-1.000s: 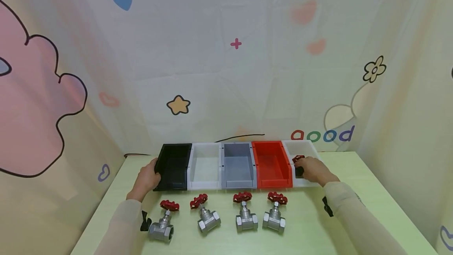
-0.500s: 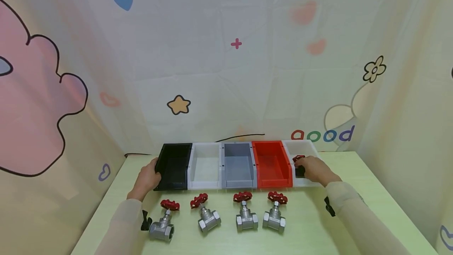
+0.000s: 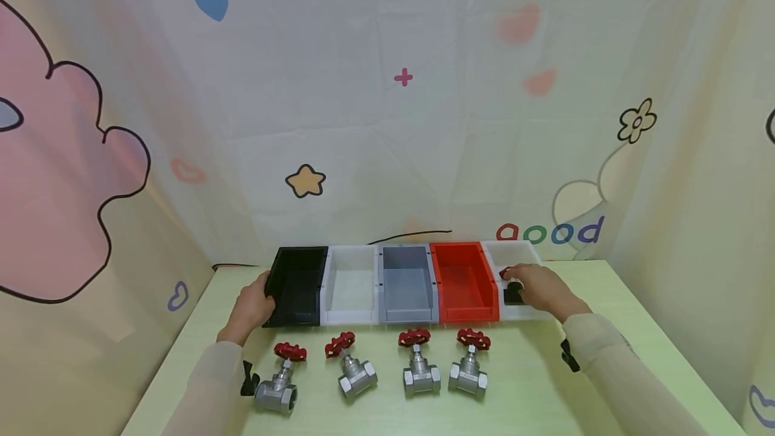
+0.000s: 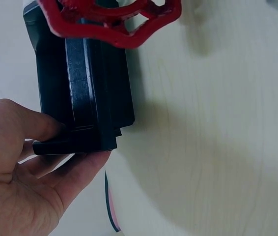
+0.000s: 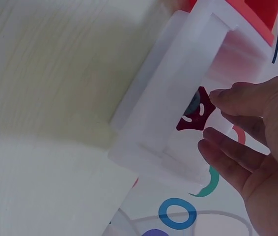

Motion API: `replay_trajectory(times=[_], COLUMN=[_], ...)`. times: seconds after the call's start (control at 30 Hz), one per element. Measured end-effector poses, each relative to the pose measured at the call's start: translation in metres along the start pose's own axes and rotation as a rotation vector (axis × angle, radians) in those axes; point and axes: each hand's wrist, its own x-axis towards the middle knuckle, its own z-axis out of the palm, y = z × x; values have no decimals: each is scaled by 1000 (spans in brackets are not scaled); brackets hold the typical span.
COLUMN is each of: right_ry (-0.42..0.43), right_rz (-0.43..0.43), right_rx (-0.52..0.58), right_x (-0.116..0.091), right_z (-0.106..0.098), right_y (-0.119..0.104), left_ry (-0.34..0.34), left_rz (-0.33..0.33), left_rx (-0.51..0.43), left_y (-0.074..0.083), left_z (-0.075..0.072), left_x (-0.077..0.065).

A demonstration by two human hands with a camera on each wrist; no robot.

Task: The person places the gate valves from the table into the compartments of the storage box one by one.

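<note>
My left hand (image 3: 250,308) grips the outer side of the black bin (image 3: 298,284), at the left end of a row of joined bins. In the left wrist view, the thumb lies inside the black bin wall (image 4: 80,140) and the fingers underneath. My right hand (image 3: 541,290) is over the right-end white bin (image 3: 511,253). Inside that bin is a red handwheel (image 5: 198,110), with a dark part (image 3: 513,293) showing below the hand. In the right wrist view, the thumb and fingers are spread about the handwheel, not closed round it; the thumb tip is at its edge.
Between the end bins sit a white bin (image 3: 351,281), a grey bin (image 3: 407,278) and a red bin (image 3: 463,281). Several metal valves with red handwheels lie in front, including one near the left sleeve (image 3: 276,392) and one at right (image 3: 468,375). A printed curtain (image 3: 387,153) hangs behind.
My right hand has shifted slightly right and loosened over the handwheel, uncovering more of the dark part. My left hand stays on the black bin; the valves on the table have not moved.
</note>
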Motion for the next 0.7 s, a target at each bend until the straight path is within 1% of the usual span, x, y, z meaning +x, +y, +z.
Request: replay_trajectory(times=[0.07,0.13,0.33,0.5,0.7], right_ry=[-4,1,59,87,120], right_rz=[15,12,-6,-39,-79], right_rx=[11,4,-5,-11,-21], right_x=[-2,-5,-13,-19,-23], right_z=[-3,-5,-17,-27,-37], right_y=[-2,-4,-10,-18,-28], left_ry=[1,-3,-13,-19,-15], left_rz=[-1,-8,-17,-24,-17], left_rx=[-2,-4,-10,-17,-16], left_y=[0,0,-1,-2,-4], left_z=[0,1,2,2,2], left_x=[0,0,1,2,2])
